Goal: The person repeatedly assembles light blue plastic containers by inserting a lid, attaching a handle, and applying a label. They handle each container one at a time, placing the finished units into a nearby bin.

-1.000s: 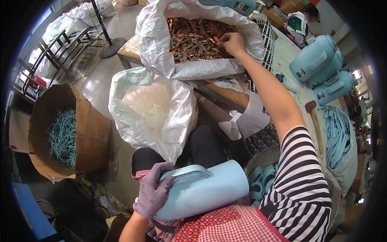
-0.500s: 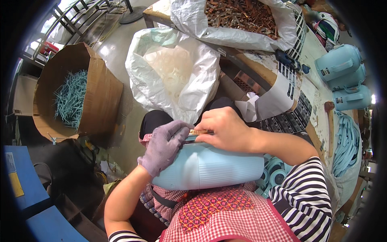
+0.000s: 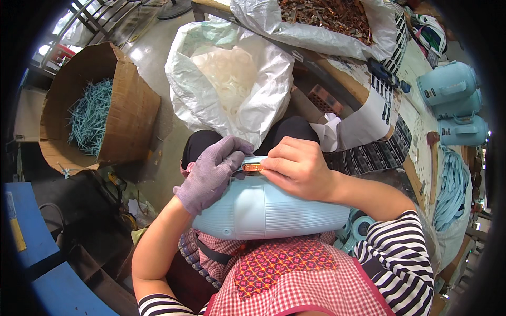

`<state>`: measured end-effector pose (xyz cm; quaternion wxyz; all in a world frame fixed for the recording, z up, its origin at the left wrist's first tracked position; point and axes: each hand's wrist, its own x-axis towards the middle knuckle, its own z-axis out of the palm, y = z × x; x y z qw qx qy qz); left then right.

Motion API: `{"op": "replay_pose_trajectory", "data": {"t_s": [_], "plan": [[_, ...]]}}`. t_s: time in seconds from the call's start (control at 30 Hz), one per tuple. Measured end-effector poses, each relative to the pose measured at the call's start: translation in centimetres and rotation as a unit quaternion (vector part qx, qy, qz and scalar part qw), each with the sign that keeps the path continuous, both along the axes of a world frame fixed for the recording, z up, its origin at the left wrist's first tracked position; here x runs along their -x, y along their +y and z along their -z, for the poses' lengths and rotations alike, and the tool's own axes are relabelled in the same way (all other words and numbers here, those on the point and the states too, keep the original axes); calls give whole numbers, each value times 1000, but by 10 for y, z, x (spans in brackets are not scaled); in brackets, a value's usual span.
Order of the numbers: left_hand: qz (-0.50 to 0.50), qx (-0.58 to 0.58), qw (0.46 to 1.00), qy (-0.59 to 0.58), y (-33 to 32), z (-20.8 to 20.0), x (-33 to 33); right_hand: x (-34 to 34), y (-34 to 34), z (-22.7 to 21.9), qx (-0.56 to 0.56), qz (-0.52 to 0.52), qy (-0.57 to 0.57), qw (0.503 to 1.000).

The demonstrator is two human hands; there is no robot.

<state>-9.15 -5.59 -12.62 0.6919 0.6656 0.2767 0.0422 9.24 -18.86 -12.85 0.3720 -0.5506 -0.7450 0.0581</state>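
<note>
Right hand (image 3: 301, 168) pinches the copper strip (image 3: 252, 168), now apparently aligned with the blue handle (image 3: 255, 159) mid-frame; left hand (image 3: 212, 174) clasps the handle.

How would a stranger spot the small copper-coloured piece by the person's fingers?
Find the checked apron, then the pale blue ribbed body just beyond it. At its upper edge, between gloved left hand and bare right hand, sits the copper-coloured piece. Its shiny orange sets it apart from the blue.

Smooth, part-ribbed plastic blue jug (image 3: 263, 208), lower centre; shiny coppery metal strip (image 3: 253, 167); matt fabric glove (image 3: 208, 176); cardboard box (image 3: 133, 108), left.
</note>
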Motion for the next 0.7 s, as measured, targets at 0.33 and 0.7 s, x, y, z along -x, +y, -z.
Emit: {"op": "replay_pose_trajectory", "data": {"t_s": [0.33,0.7], "plan": [[18,-139,988,67,-14,-18,-14,-7,-11,11,351,73,299,884],[43,-209,962,-170,-55,-11,-147,-178,-181,-56,201,293,160,921]]}}
